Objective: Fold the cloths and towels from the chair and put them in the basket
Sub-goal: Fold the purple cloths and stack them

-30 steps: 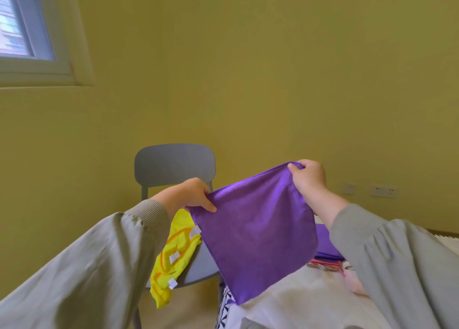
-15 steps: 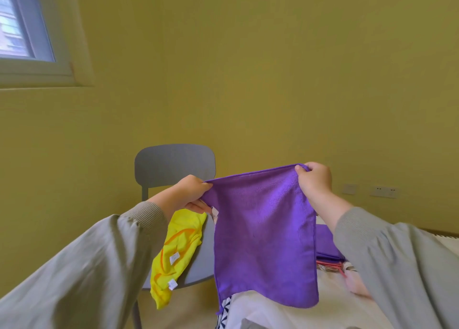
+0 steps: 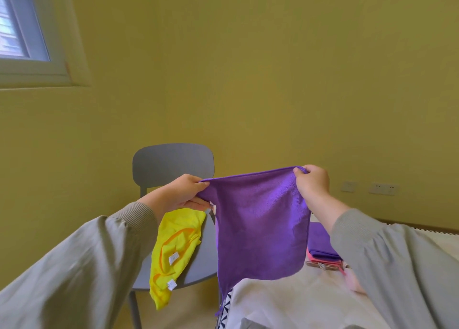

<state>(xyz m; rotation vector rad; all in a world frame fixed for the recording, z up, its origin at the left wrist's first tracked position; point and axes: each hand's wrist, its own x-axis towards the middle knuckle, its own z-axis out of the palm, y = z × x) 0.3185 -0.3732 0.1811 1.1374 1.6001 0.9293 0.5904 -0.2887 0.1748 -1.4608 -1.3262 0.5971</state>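
While both hands hold it up by its top edge, the purple cloth (image 3: 260, 224) hangs in the air in front of the grey chair (image 3: 173, 164) and over the near left corner of the white-covered surface (image 3: 285, 301). Its lower left corner droops to a point in front of that surface's left edge. The left hand (image 3: 182, 194) pinches the top left corner, fingers and thumb closed on the bunched fabric. The right hand (image 3: 311, 184) grips the top right corner with its fingers curled round the hem. The top edge runs in a shallow sag from one hand to the other. Both forearms are in grey sleeves (image 3: 74, 266) with ribbed cuffs.

Just left of the hanging cloth, a yellow cloth (image 3: 173, 246) lies crumpled on the left side of the chair's seat and spills over its front edge. Two small white labels show on it.

Toward the far edge of the white-covered surface, partly hidden by the right forearm, a folded purple cloth (image 3: 320, 241) lies on something pink (image 3: 325, 261); what that is I cannot tell. A black-and-white triangle pattern (image 3: 227, 306) borders the surface's left edge.

Behind everything stands a yellow-green wall (image 3: 248, 80), with a window (image 3: 22, 30) at the upper left and wall sockets (image 3: 382, 188) low on the right.
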